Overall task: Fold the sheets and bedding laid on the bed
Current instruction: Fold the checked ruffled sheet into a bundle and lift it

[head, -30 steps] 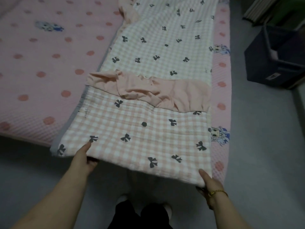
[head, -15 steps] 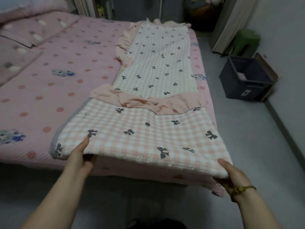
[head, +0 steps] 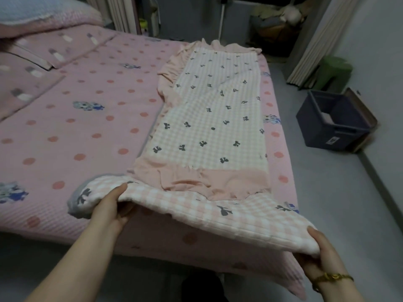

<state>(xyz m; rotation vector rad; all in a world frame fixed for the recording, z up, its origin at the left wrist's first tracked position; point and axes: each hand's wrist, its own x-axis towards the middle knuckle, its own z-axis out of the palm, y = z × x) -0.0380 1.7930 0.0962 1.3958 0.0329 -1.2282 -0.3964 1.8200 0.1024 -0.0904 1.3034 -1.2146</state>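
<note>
A dark blue crate (head: pixel 322 136) stood on the floor to the right of the bed (head: pixel 87 118), well apart from it. One pale object (head: pixel 326 117) lay inside against the far wall; what it was could not be made out, and the rest of the crate's interior was in shadow. A green stool (head: pixel 333 69) stood beyond the crate near the wall.

The checked blanket (head: pixel 209 118), printed with dark bows, lay as a long narrow strip along the right side of the bed. Its long axis ran from the near edge straight away toward the far end. A plain pink band (head: pixel 218 182) crossed it near the front. The near end was raised off the mattress and hung past the bed's edge.

The left hand (head: pixel 109 209) gripped the near left corner, thumb on top and fingers beneath. The right hand (head: pixel 320 256), with a gold bracelet (head: pixel 331 277) at the wrist, gripped the near right corner the same way. The fingers of both hands were hidden under the fabric. The blanket's underside could not be seen. Pillows (head: pixel 43 20) at the upper left were cut off by the frame.
</note>
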